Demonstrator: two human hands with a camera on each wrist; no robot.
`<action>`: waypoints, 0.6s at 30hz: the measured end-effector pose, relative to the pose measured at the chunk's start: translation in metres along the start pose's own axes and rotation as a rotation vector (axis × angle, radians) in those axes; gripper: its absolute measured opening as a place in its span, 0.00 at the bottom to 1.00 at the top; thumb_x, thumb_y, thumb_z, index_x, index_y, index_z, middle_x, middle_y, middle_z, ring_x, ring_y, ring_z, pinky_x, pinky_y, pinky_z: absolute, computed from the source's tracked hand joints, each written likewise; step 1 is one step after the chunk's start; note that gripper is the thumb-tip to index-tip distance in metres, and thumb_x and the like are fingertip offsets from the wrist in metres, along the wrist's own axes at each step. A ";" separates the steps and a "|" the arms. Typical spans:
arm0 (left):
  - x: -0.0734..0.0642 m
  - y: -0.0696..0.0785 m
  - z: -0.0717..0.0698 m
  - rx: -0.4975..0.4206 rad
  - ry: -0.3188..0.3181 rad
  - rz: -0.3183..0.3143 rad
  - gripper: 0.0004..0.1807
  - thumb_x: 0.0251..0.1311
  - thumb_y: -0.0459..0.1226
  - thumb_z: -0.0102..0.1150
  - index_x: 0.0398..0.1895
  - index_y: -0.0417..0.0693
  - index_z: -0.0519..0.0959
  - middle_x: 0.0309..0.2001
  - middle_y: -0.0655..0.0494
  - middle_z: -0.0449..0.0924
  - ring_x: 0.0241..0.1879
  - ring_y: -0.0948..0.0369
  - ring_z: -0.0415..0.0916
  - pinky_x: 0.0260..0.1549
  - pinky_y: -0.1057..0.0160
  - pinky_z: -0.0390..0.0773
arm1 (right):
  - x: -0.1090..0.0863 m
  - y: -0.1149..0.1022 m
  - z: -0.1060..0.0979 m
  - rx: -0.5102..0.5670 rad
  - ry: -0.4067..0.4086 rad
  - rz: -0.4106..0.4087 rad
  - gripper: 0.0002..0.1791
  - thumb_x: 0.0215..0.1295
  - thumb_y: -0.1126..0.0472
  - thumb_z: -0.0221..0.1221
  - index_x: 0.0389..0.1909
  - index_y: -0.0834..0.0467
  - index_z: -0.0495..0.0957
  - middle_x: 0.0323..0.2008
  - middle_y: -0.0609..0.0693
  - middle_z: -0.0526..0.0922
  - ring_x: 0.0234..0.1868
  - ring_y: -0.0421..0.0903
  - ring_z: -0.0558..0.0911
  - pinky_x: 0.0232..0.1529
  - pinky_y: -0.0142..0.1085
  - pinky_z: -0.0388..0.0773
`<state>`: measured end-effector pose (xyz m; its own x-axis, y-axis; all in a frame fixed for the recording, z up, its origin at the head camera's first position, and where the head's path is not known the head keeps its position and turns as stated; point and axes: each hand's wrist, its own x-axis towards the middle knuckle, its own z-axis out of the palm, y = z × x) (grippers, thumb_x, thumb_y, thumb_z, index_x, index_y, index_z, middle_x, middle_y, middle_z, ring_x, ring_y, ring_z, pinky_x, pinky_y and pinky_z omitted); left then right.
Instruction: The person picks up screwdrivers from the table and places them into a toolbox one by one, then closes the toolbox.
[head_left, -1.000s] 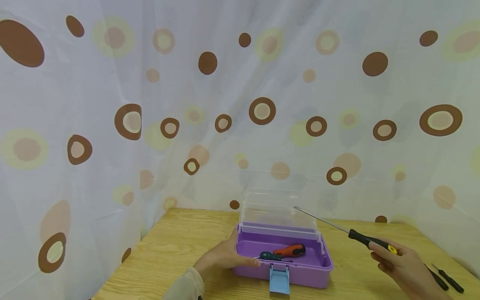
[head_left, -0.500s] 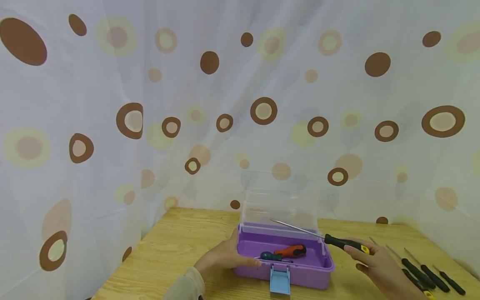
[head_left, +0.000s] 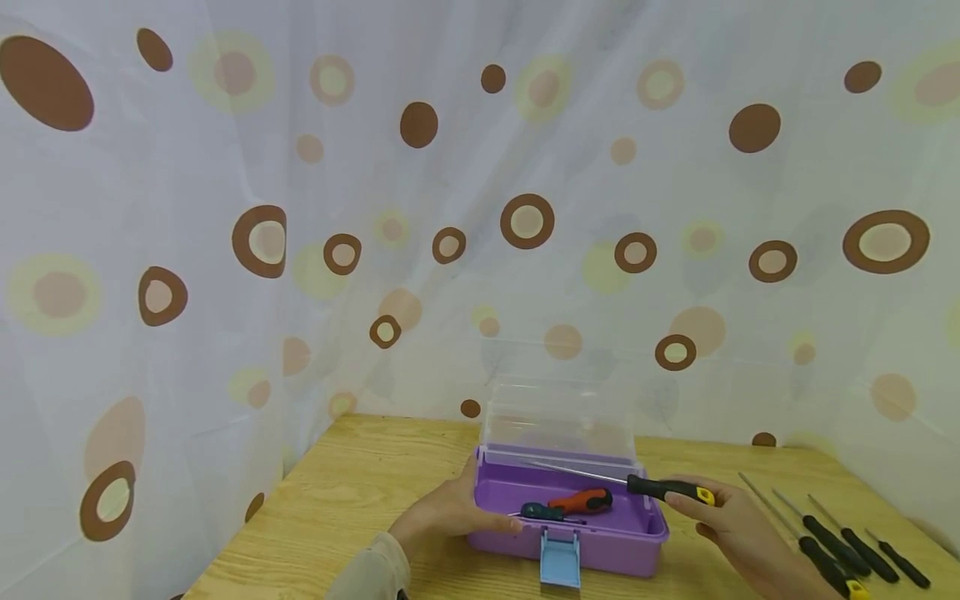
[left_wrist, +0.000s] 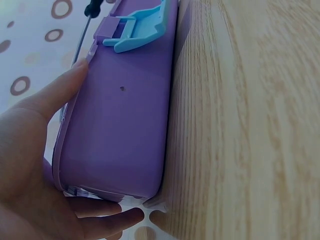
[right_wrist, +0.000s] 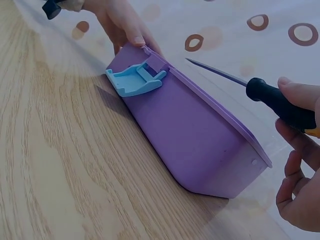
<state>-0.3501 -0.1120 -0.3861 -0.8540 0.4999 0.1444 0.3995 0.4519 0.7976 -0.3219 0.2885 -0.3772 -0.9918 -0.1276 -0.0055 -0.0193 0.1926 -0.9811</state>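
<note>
My right hand (head_left: 735,527) holds a long screwdriver (head_left: 654,487) by its black and yellow handle, between thumb and fingers. In the head view its shaft points left, over the inside of a purple toolbox (head_left: 611,557). Within the box lie a red-and-black-handled screwdriver (head_left: 581,502) and a dark green-handled screwdriver (head_left: 542,512). At the box's left end, my left hand (head_left: 448,510) grips the corner, thumb on the front rim and fingers along the side. The left wrist view shows that thumb (left_wrist: 70,80) against the rim. A light blue latch (right_wrist: 134,80) hangs down in front.
Behind the box its clear lid (head_left: 558,417) stands raised. Several black-handled screwdrivers (head_left: 866,554) lie side by side on the wooden table (head_left: 360,475) at the right. A curtain (head_left: 420,183) with brown circles closes off the back and sides.
My right hand has moved left and slightly down, bringing the screwdriver from beside the box to over it. More screwdrivers on the table now show. The left hand has stayed on the box.
</note>
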 end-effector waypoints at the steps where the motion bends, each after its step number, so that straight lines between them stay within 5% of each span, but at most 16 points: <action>1: 0.000 0.000 0.000 -0.002 0.001 0.000 0.73 0.49 0.55 0.79 0.84 0.46 0.34 0.69 0.39 0.69 0.63 0.43 0.72 0.65 0.36 0.65 | 0.000 0.000 0.001 -0.005 -0.001 0.000 0.14 0.77 0.54 0.61 0.56 0.53 0.86 0.38 0.49 0.64 0.47 0.47 0.66 0.42 0.44 0.66; 7: -0.001 -0.001 0.001 0.008 0.010 -0.017 0.73 0.49 0.56 0.79 0.84 0.47 0.34 0.71 0.40 0.68 0.64 0.43 0.71 0.65 0.36 0.64 | 0.003 -0.002 0.007 -0.053 -0.020 -0.009 0.18 0.75 0.53 0.62 0.59 0.59 0.84 0.40 0.48 0.70 0.42 0.47 0.68 0.41 0.43 0.67; 13: -0.002 -0.001 0.001 0.017 0.020 -0.044 0.74 0.48 0.58 0.79 0.84 0.48 0.33 0.71 0.42 0.68 0.65 0.43 0.70 0.66 0.36 0.63 | 0.007 -0.004 0.014 -0.092 -0.084 -0.036 0.23 0.74 0.54 0.63 0.62 0.64 0.81 0.29 0.46 0.64 0.31 0.45 0.63 0.38 0.42 0.64; 18: -0.003 -0.001 0.001 -0.001 0.023 -0.048 0.74 0.48 0.57 0.79 0.84 0.49 0.33 0.71 0.41 0.68 0.66 0.43 0.70 0.67 0.35 0.62 | 0.010 -0.009 0.024 -0.145 -0.047 -0.034 0.25 0.72 0.54 0.65 0.62 0.66 0.80 0.34 0.49 0.72 0.36 0.47 0.67 0.40 0.43 0.66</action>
<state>-0.3477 -0.1130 -0.3875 -0.8795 0.4606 0.1195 0.3576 0.4740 0.8046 -0.3284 0.2628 -0.3734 -0.9833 -0.1815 0.0149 -0.0743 0.3249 -0.9428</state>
